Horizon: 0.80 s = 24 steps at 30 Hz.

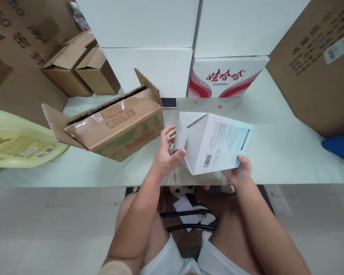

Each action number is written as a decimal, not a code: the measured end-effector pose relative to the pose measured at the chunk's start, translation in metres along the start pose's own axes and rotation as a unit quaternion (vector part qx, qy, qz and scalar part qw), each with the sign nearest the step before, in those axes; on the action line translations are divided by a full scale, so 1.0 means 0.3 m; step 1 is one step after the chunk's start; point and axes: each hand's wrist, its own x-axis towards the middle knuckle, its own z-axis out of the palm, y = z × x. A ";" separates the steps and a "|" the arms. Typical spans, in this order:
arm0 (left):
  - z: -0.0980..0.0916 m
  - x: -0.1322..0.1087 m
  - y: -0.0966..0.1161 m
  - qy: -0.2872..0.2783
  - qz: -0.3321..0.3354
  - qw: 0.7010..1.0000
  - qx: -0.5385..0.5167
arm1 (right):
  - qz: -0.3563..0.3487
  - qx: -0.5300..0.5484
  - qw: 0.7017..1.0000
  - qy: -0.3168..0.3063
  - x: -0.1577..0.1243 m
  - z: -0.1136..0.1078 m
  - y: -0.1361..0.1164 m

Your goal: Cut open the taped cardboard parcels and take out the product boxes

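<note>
A white box (220,145) with a pale blue printed panel and a barcode is tilted between my two hands above the table's front part. Its left end has a folded flap (181,131) and angled white panels. My left hand (169,151) is at that end, thumb over the flap's lower edge and curled fingers along its left side. My right hand (240,170) grips the lower right corner, thumb on the printed face and the other fingers underneath, mostly hidden. Left of my left hand stands a brown carton (126,130) with green print, its top flaps raised.
A phone (169,102) lies behind the brown carton. White cartons (229,78) are stacked along the back. Small brown boxes (97,72) and a yellow bottle (25,141) are at the left. A large carton (318,76) and a blue item (339,147) are at the right.
</note>
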 end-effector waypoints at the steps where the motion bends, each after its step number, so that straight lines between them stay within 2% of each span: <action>1: 0.008 0.000 0.001 -0.004 0.002 1.000 -0.008 | 0.004 0.002 1.000 -0.004 0.002 -0.006 -0.001; 3: 0.021 0.000 0.008 -0.006 0.004 1.000 -0.005 | 0.004 -0.004 1.000 -0.020 0.003 -0.012 0.001; 8: 0.040 0.006 0.016 0.034 0.007 0.999 0.029 | 0.012 0.013 0.998 -0.052 -0.001 -0.025 0.029; 14: 0.021 0.005 0.030 0.059 0.014 0.998 0.033 | 0.062 0.050 0.997 -0.009 -0.010 -0.050 0.076; 20: 0.001 -0.013 0.049 0.086 0.027 0.993 0.074 | 0.059 0.024 0.998 -0.016 -0.002 -0.047 0.093; 24: -0.018 -0.019 0.067 0.073 0.037 0.991 0.104 | 0.067 0.022 0.998 -0.005 -0.001 -0.037 0.092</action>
